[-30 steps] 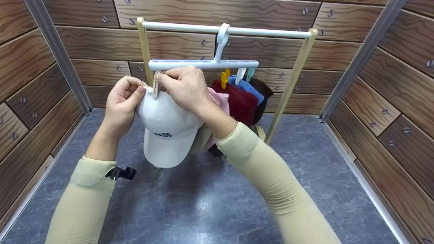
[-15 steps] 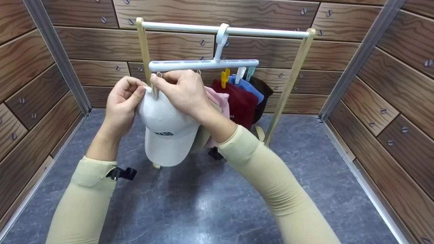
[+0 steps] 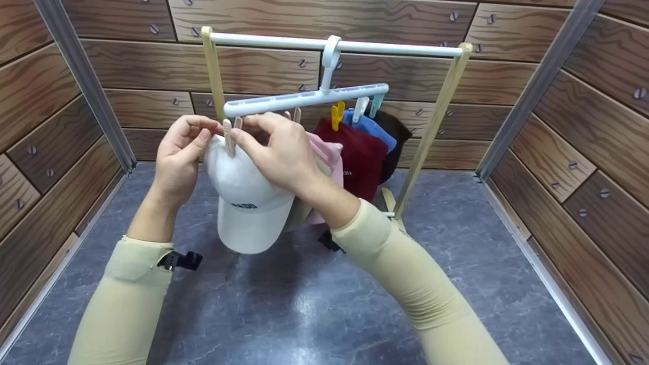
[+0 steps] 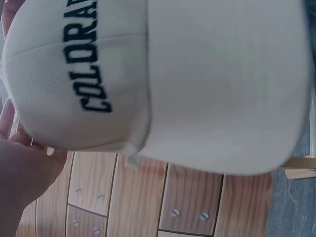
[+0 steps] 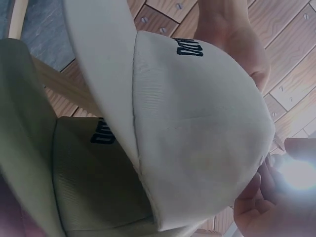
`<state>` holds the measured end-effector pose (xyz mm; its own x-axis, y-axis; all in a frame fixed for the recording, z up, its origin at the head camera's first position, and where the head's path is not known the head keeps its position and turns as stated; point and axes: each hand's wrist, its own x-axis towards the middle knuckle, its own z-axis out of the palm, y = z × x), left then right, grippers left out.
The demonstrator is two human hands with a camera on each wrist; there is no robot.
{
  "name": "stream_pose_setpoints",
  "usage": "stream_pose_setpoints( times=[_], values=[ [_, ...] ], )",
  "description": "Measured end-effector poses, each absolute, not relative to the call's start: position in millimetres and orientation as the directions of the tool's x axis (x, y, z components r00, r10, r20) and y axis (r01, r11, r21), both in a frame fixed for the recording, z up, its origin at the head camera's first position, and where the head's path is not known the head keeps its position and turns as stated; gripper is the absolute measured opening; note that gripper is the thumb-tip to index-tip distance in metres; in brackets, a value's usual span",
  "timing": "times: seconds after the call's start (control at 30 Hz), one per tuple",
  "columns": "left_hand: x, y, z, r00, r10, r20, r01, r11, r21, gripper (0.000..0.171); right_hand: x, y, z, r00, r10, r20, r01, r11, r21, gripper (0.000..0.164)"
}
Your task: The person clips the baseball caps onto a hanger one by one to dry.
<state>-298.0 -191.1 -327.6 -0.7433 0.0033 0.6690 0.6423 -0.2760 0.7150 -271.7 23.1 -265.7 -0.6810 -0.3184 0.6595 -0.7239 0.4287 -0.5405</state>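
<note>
A white cap with dark lettering hangs brim down below the left end of the white hanger. My left hand pinches the cap's edge at its upper left. At the cap's top sits a light wooden clothespin, its two legs spread apart. My right hand holds the clothespin between thumb and bent fingers, though part of that grip is hidden. In the left wrist view the cap's lettering fills much of the picture. The right wrist view shows the fingers of my right hand bent close against the cap's crown.
Behind the white cap hang a khaki cap and a pink one. Maroon, blue and dark brown caps hang from coloured clips farther right. The hanger hooks over a rack's white bar.
The hanger has tipped, its left end lower and its right end higher. The clothespin's legs have spread apart, and my right thumb has slid lower beside them. My left hand has barely moved.
</note>
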Motion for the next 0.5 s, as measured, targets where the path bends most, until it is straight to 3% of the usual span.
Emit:
stream_pose_setpoints(
  times=[0.23, 0.5],
  values=[
    [-298, -189, -333, -0.711, 0.039, 0.702, 0.661, -0.305, 0.686, 0.021, -268, 33, -279, -0.610, -0.323, 0.724, -0.765, 0.479, -0.431, 0.027],
    [-300, -191, -349, -0.728, 0.073, 0.682, 0.647, -0.256, 0.718, 0.025, -264, 47, -296, -0.443, -0.324, 0.836, -0.839, 0.479, -0.259, 0.027]
  ],
)
